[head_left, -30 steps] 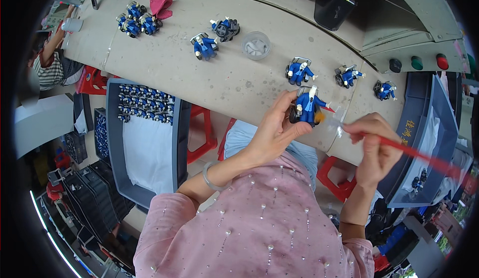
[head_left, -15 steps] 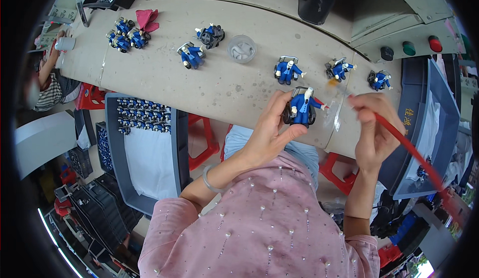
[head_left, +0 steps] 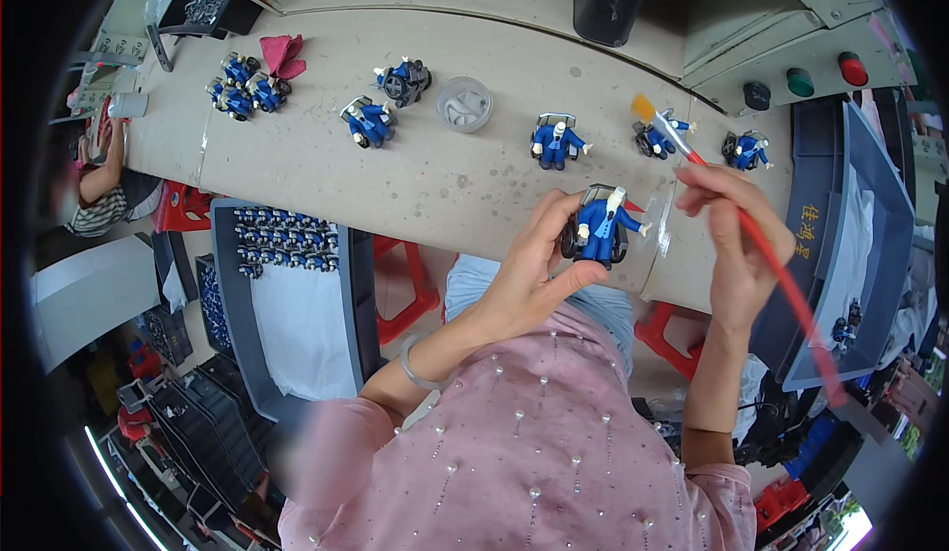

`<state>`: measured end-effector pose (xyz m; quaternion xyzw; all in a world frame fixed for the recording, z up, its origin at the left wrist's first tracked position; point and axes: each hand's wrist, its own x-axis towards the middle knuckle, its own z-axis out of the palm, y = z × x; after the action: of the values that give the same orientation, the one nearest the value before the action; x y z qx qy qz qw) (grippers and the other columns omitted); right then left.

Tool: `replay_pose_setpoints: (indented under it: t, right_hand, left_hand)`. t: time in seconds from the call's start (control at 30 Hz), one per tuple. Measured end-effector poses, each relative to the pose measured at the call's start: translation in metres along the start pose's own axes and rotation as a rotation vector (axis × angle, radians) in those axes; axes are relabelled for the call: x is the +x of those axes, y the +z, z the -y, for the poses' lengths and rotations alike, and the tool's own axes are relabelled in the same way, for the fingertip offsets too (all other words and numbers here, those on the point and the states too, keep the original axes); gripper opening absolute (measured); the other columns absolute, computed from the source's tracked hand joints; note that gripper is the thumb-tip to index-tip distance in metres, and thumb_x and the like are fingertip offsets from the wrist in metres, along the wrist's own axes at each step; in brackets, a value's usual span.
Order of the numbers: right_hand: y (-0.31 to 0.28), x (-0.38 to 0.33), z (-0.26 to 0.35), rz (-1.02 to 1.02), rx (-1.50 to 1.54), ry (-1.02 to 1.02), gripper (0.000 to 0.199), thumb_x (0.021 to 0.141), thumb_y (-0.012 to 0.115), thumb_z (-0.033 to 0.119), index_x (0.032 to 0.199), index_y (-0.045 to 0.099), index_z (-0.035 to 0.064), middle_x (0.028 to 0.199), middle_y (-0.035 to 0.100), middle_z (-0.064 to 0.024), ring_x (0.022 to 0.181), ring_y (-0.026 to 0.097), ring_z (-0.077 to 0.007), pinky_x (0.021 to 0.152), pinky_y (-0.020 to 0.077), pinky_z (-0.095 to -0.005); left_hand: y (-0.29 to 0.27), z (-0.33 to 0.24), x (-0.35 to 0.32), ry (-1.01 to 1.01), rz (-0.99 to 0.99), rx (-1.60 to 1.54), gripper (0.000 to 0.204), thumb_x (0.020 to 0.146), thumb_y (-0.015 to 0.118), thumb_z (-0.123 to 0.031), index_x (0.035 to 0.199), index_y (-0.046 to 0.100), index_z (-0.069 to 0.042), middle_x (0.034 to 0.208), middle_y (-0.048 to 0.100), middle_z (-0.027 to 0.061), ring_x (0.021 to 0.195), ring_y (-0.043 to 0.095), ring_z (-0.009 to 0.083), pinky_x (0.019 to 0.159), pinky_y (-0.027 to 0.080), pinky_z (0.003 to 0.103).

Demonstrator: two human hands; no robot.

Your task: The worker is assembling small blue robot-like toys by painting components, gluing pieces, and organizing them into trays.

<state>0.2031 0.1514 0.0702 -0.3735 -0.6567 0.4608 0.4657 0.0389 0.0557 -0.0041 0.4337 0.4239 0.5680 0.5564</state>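
Observation:
A small figurine (head_left: 599, 233) in a blue suit, seated in a dark wheelchair, is held upright between the thumb and fingers of my left hand (head_left: 529, 272). My right hand (head_left: 743, 245) is closed around a paintbrush (head_left: 797, 299) with a red handle. Its yellow bristles point away from me, above the bench and apart from the held figurine. Similar figurines stand beyond my hands: one near the middle (head_left: 559, 142), one partly covered by the brush (head_left: 656, 140), and one farther right (head_left: 747, 150).
A clear cup (head_left: 465, 104) stands on the bench (head_left: 445, 185), left of my hands. More figurines (head_left: 368, 121) and a pink cloth (head_left: 283, 56) lie farther left. A grey tray (head_left: 358, 304) holding rows of figurines is at left; another grey tray (head_left: 811, 215) is at right. A person (head_left: 99, 180) sits far left.
The brush's bristles have swung farther from me, away from the held figurine. My left hand still holds the figurine in nearly the same place. The whole view has shifted slightly.

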Motion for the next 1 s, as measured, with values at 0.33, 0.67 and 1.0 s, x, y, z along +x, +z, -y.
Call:
replay_pose_setpoints:
  t: [0.33,0.67,1.0]
  right_hand:
    - [0.012,-0.021,-0.024,0.172,0.304,0.376,0.021,0.08,0.065,0.0,0.101,0.062,-0.0028,0.1,0.065,-0.0122,0.083,0.061,-0.0143,0.08,0.0483,-0.0281]
    - [0.019,-0.017,-0.024,0.218,0.306,0.296,0.02,0.081,0.066,0.005,0.1,0.06,-0.0009,0.109,0.063,-0.0158,0.094,0.06,-0.0159,0.077,0.0486,-0.0263]
    - [0.021,-0.014,-0.039,0.182,0.333,0.282,0.018,0.079,0.065,-0.004,0.097,0.059,-0.002,0.095,0.06,-0.0081,0.083,0.057,-0.0113,0.076,0.0471,-0.0242]
  left_hand:
    - [0.0,0.003,0.003,-0.149,0.104,-0.57,0.058,0.095,0.049,-0.025,0.14,0.023,0.002,0.122,0.048,0.0145,0.102,0.058,0.0249,0.087,0.046,0.032]
    - [-0.01,0.013,0.004,-0.221,0.232,-0.913,0.058,0.097,0.042,-0.035,0.14,0.021,-0.003,0.118,0.053,0.0231,0.085,0.063,0.0316,0.063,0.05,0.031]
    - [-0.009,0.019,0.0,-0.344,0.206,-1.042,0.04,0.096,0.042,-0.021,0.128,0.037,0.003,0.112,0.054,0.0249,0.07,0.059,0.0303,0.052,0.042,0.026]
